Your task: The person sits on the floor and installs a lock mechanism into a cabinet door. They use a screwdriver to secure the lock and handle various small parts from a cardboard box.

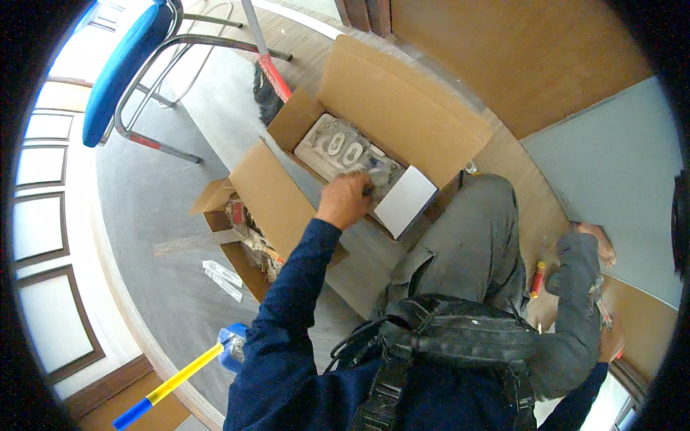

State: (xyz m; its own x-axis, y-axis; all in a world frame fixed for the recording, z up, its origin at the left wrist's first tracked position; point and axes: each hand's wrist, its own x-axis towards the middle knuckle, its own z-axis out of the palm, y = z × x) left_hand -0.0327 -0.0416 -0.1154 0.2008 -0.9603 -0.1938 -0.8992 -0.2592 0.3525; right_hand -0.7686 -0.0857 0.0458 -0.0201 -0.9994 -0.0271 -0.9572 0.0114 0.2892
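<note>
My left hand (347, 201) reaches over an open cardboard box (402, 100), fingers closed around something small. A dark bit and a whitish, blurred edge show at the fingertips; I cannot make out what it is. Below it in the box lies a grey moulded tray (327, 147) with two oval shapes. A white flap or card (406, 202) stands at the box's near right corner. At the far right, beyond my bent leg, my right hand (612, 339) is partly hidden. It seems closed on a slim metal tool (604, 307) with reddish parts, too small to name surely.
A second open carton (262, 197) with mixed scraps sits left of the box. White strips (223, 279) and a yellow-and-blue handle (183, 373) lie left. A blue chair (126, 72) and a broom (269, 93) stand behind. A red tube (537, 279) is by my knee.
</note>
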